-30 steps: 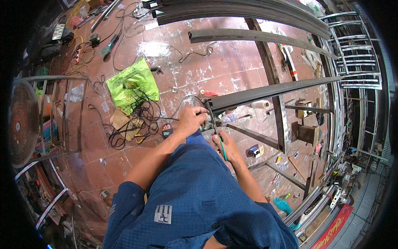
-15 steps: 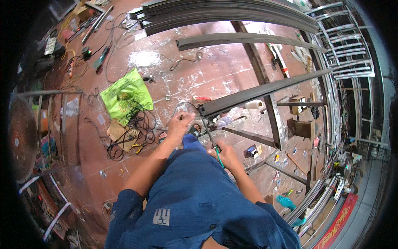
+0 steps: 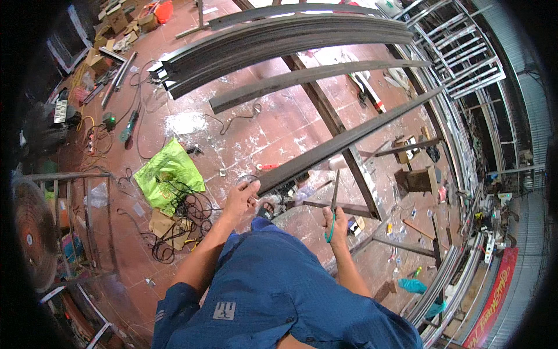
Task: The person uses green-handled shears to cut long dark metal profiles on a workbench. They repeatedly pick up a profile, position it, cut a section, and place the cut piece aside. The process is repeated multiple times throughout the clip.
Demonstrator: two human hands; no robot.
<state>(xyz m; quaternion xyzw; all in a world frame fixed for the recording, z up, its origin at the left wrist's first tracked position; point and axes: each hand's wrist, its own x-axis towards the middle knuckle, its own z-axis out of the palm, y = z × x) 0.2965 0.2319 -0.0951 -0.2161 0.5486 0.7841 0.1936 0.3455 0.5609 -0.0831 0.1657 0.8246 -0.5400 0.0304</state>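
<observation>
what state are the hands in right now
Left hand: at end of dark bar; grip can't be told.
Right hand: closed, holding green-handled tool.

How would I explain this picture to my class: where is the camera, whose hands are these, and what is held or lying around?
There is no robot here: a person works with two bare hands. The camera sits on the person's head, looking down. Its wide fisheye lens makes straight things seem curved.

The left hand touches the near end of a dark metal bar; whether it grips firmly is hard to tell. The right hand holds a long, thin tool with a green handle, apart from the bar.

On the reddish tiled floor lie a bright green bag and a tangle of black cable.
</observation>
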